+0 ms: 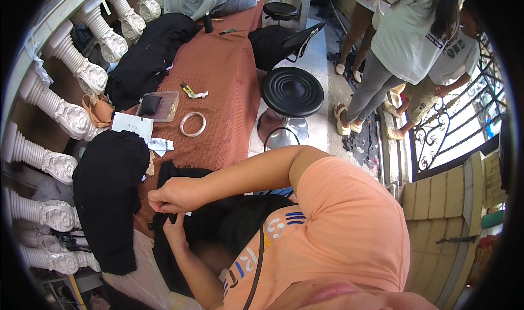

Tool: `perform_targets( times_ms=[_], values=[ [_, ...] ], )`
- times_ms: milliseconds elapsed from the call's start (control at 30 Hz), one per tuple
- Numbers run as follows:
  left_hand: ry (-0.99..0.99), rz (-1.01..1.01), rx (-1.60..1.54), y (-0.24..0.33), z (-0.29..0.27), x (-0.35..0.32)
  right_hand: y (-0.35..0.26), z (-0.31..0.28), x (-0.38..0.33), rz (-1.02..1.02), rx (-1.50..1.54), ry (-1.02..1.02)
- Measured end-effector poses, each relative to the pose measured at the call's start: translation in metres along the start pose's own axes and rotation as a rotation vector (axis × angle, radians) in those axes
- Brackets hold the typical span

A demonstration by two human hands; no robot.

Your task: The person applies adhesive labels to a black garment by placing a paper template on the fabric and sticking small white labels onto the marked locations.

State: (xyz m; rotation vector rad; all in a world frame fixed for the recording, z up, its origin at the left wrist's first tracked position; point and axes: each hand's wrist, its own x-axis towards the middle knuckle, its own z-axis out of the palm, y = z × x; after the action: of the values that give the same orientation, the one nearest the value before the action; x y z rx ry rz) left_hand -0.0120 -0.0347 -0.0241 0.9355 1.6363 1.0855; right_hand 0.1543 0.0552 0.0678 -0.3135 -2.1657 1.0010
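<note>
A black garment (232,214) lies across my lap and the table edge. My left hand (176,233) is closed on the edge of this black cloth. Just above it, my right hand (179,194) is closed in a pinch, fingertips close to the cloth. Whatever those fingers hold is too small or hidden to make out. A small white bit shows on the cloth beside the hands. To the left of my hands, a heap of black cloth (112,201) hangs over the table's side.
The table has a brown cloth (226,91). On it are a tape roll (193,124), yellow-handled snips (188,90), a clear plastic box (166,107), papers (132,125) and more black cloth (150,53). A black round stool (292,91) stands right of it. Several people (406,37) stand beyond, near a railing.
</note>
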Motion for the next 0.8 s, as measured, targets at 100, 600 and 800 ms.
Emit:
perform_targets(
  times_ms=[100,600,800],
  values=[
    [-0.002,0.012,0.020,0.000,0.001,0.001,-0.008,-0.007,0.004,-0.058,0.015,0.046],
    [0.003,0.066,-0.013,-0.014,-0.001,0.009,-0.048,-0.032,0.026,-0.193,0.134,0.177],
    [0.002,0.084,-0.007,-0.024,-0.005,0.014,-0.063,-0.042,0.029,-0.211,0.156,0.168]
  ],
)
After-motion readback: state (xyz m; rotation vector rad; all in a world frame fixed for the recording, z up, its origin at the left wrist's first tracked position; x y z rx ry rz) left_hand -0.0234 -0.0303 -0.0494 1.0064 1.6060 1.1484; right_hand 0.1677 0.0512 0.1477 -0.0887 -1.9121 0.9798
